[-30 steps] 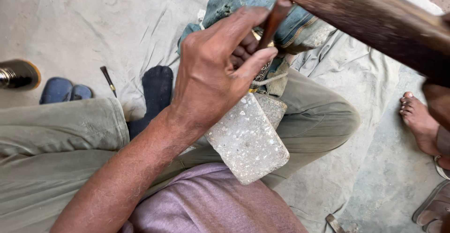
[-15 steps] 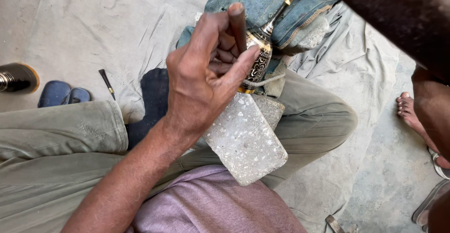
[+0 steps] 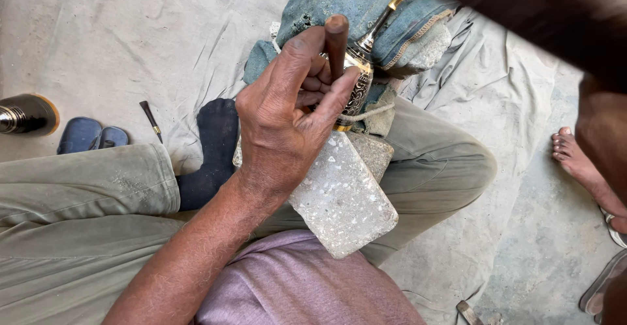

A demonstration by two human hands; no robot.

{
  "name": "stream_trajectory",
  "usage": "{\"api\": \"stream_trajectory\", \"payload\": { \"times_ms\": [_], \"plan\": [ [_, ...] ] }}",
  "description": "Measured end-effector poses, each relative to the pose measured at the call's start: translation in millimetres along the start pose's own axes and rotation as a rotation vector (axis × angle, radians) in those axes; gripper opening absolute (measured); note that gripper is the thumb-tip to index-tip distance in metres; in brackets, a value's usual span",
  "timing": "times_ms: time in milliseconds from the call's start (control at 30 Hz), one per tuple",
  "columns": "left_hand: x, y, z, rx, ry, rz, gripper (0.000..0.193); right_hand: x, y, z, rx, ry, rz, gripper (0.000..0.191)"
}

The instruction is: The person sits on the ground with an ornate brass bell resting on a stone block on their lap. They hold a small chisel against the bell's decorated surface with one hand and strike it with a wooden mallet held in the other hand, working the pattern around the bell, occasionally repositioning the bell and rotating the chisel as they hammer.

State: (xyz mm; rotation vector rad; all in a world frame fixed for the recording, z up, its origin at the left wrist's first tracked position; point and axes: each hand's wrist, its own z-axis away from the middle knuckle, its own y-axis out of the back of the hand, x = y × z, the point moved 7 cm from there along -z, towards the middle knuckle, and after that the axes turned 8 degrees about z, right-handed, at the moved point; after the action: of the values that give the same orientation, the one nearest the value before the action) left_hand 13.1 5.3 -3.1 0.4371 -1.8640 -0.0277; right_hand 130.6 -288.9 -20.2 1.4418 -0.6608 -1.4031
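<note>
1. The left hand (image 3: 287, 122) is seen from the back, curled up tight, nowhere near spread. A short dark-brown tool (image 3: 337, 45) with a rounded top is pinched between the thumb and the bent fingers, and it's held pretty much upright.
2. The lower end of that tool is hidden behind the fingers, so the tip can't really be made out.
3. Just past the hand, a decorated metal vase (image 3: 358, 80) with black engraved patterning and brass bands is laid at a slant, its thin neck pointed up and away to the right. The hand is pressed right up against its body.
4. The vase is propped on a bundle of blue denim cloth (image 3: 339, 5), and a bit of cord is looped around its base.
5. Under the hand, a speckled grey stone block (image 3: 343, 201) is rested on the lap, across the olive trousers (image 3: 78, 220).
6. The right hand can't be picked out; only a dark blurry arm shape is caught along the top right, so its grip can't be told.
7. Off to the side: a thin dark tool (image 3: 151, 120) on the ground sheet, blue sandals (image 3: 91, 138), and somebody else's bare foot (image 3: 575, 158) at the right edge.
</note>
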Motion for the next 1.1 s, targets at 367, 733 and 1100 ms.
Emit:
{"api": "stream_trajectory", "payload": {
  "times_ms": [367, 733, 1100],
  "plan": [
    [1, 3, -3, -0.045, -0.018, 0.021, 0.044, -16, -29, -27, -0.020, 0.043, 0.016, 0.024],
    [3, 5, -9, -0.090, -0.019, 0.018, 0.044, -17, -37, -36, -0.030, 0.048, 0.018, 0.026],
    [-1, 4, -9, -0.156, -0.049, 0.014, 0.043, 30, -16, -12, -0.020, -0.021, 0.026, 0.027]
  ]
}}
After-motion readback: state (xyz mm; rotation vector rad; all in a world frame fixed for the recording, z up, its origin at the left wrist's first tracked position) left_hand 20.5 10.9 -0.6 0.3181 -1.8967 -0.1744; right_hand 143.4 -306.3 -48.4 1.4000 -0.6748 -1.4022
